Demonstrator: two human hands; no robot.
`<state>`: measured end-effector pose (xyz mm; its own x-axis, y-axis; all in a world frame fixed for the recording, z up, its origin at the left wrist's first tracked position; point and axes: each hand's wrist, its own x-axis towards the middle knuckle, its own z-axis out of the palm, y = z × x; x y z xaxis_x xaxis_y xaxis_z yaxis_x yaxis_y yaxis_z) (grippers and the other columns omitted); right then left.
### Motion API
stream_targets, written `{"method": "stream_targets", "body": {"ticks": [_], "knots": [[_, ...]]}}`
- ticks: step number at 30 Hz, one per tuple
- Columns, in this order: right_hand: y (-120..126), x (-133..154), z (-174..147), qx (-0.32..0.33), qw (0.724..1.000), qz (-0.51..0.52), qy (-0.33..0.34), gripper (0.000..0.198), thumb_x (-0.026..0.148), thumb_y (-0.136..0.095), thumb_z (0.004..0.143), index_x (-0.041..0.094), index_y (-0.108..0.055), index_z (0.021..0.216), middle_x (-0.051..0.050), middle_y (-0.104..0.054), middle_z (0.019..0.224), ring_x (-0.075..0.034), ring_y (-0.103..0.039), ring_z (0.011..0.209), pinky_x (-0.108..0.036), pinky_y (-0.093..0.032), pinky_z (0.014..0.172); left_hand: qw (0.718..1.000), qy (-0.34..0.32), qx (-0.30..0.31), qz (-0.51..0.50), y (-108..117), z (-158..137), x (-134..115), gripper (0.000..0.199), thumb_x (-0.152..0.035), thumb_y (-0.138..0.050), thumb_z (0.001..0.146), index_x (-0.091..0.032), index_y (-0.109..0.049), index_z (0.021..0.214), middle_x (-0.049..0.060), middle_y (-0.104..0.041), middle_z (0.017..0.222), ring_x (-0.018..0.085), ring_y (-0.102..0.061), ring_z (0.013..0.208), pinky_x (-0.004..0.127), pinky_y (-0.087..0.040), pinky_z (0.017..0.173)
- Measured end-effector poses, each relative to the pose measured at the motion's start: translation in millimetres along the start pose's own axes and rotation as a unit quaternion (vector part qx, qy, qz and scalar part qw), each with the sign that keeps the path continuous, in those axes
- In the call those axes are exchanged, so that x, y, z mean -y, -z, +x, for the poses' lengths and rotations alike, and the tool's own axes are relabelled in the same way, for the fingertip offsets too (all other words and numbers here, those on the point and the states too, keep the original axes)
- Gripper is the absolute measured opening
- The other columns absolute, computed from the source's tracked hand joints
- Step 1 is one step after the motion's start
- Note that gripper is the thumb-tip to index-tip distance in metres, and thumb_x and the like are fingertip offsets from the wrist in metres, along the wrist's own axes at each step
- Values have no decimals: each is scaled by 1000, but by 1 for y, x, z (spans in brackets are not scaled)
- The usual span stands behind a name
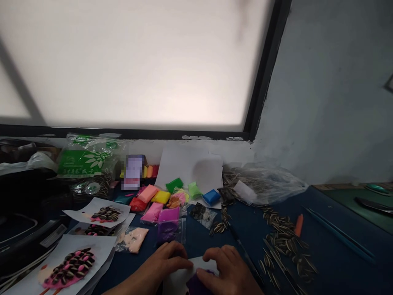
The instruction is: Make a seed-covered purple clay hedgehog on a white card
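Observation:
At the bottom edge, a white sheet of paper (175,282) lies under both hands. My left hand (164,262) rests on its left side, its thumb side stretched toward the middle and nothing visible in it. Dark purple modelling clay (196,284) is on the paper, partly cut off by the frame. My right hand (229,268) curls over this clay, thumb pressed on it and index finger bent beyond it. Just past my left hand lies a bag of purple clay (168,221). A dark pen-like stick (245,252) is right of my right hand.
Several small clay packets (161,197) are spread behind the hands. Pictures of seed-covered hedgehogs (73,266) are stacked at left. Loose sunflower seeds (284,241), tweezers (281,262) and an orange stick (299,225) lie at right. A seed bag (82,162) stands by the window.

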<state>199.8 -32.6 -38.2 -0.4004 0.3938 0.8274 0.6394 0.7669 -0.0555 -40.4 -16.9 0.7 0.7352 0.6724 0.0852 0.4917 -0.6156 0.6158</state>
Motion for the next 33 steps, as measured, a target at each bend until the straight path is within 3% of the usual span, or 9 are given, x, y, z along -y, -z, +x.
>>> {"method": "stream_targets", "body": {"ticks": [7, 11, 15, 18, 22, 29, 33], "knots": [[-4, -1, -2, 5, 999, -30, 13, 22, 22, -49, 101, 23, -64, 84, -3, -60, 82, -16, -51, 66, -30, -35, 61, 999, -33, -18, 21, 0, -2, -2, 57, -47, -80, 77, -38, -60, 130, 2, -60, 118, 24, -60, 100, 33, -47, 87], [-3, 0, -2, 41, 999, -12, 8, 21, 24, -48, 101, 24, -64, 87, -3, -60, 84, -16, -50, 67, -30, -34, 61, 998, -42, -27, 32, 1, -1, -3, 50, -45, -78, 80, -37, -62, 127, 3, -60, 117, 24, -61, 99, 32, -48, 87], [2, -4, -5, 75, 997, -15, 5, 6, 25, -58, 95, 24, -63, 93, -4, -60, 88, -18, -52, 69, -30, -35, 61, 999, -31, -22, 22, 3, -2, -9, 57, -49, -80, 76, -37, -61, 128, 3, -60, 117, 25, -62, 102, 34, -50, 88], [11, -7, -5, 74, 997, 4, -30, 14, 19, -59, 89, 23, -63, 102, -7, -60, 93, -19, -54, 73, -31, -38, 64, 999, -14, -38, 17, 6, -5, -18, 56, -51, -76, 80, -35, -59, 131, 3, -59, 120, 26, -61, 106, 34, -50, 91], [24, -8, -7, 102, 991, 23, -82, 19, 15, -59, 83, 24, -65, 99, -7, -60, 97, -20, -54, 75, -32, -37, 67, 999, 1, -48, 11, 8, -7, -31, 55, -51, -73, 84, -35, -57, 134, 3, -60, 121, 25, -61, 109, 32, -51, 94], [23, -10, -12, 119, 988, 57, -77, 26, 16, -58, 76, 23, -66, 100, -8, -58, 103, -23, -54, 87, -34, -39, 74, 984, 71, -106, 125, -17, 1, -44, 57, -46, -81, 76, -32, -63, 128, 10, -61, 123, 35, -61, 110, 46, -53, 91], [23, -12, -12, 133, 985, 83, -66, 23, 21, -60, 77, 25, -66, 99, -7, -57, 103, -23, -55, 88, -34, -39, 75, 980, 70, -122, 140, -25, 2, -41, 57, -42, -83, 74, -30, -63, 126, 11, -60, 126, 35, -62, 110, 46, -54, 90]]}}
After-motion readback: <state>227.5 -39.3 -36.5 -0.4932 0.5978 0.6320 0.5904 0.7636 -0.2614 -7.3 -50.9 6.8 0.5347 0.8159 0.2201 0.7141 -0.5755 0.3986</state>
